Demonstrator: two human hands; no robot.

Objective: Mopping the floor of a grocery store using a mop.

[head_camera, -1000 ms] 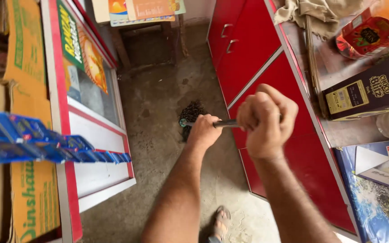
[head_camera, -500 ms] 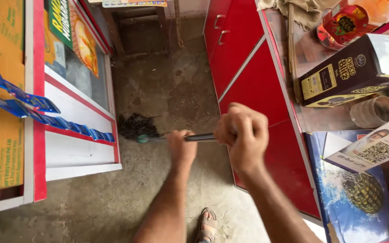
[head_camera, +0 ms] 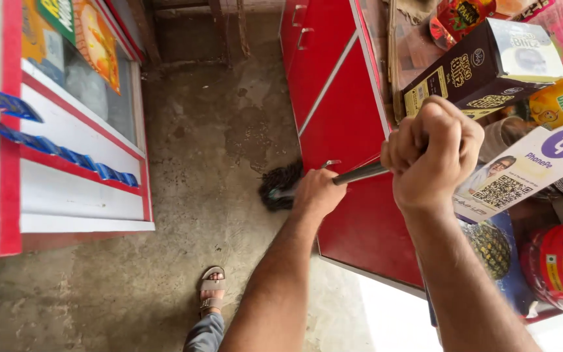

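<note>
We see a broom (head_camera: 281,188) held in both hands over the concrete floor (head_camera: 216,137). Its head is a dark, bristly clump, nearly black and ragged at the edges, resting low on the floor just beside the base of the red cabinet (head_camera: 340,98). From the head a thin dark handle (head_camera: 358,174), with a dull metallic sheen, rises slantwise toward the camera.

The left hand (head_camera: 317,192) sits low on the handle, close to the bristles, its fingers curled shut around the shaft. The right hand (head_camera: 433,151) grips the upper end, its fingers clenched into a tight fist so that the top of the handle is hidden inside it.

To the right, the desk carries a dark brown box (head_camera: 480,65) and a white card (head_camera: 522,173) with a square code pattern. A sandalled foot (head_camera: 211,296) stands on the floor below the left forearm. On the left stands a glass-fronted display case (head_camera: 79,163) with red and white framing.
</note>
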